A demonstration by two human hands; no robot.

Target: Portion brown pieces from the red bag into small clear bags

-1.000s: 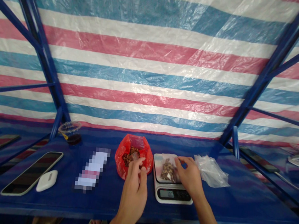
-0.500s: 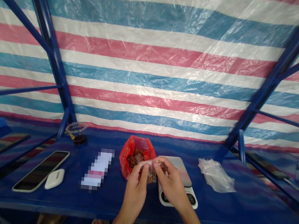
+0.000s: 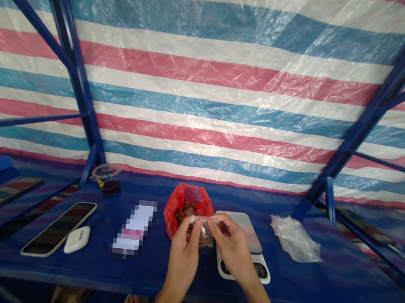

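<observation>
Here the small clear plastic bag (image 3: 203, 230) is being pinched along its top edge, fingers closed on the film by both the left hand (image 3: 183, 258) and the right hand (image 3: 232, 244), just above the red plastic bag (image 3: 173, 212) and beside the kitchen scale (image 3: 247, 226). Light, soft and slippery, it is best gripped by that upper film, clear of the brown pieces (image 3: 205, 240) inside.

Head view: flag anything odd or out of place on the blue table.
The white-and-pink item left of the red plastic bag stands out: it is pixelated, so what it is cannot be told. Nearby, the left hand and right hand pinch a small clear bag in front of the red plastic bag.
</observation>
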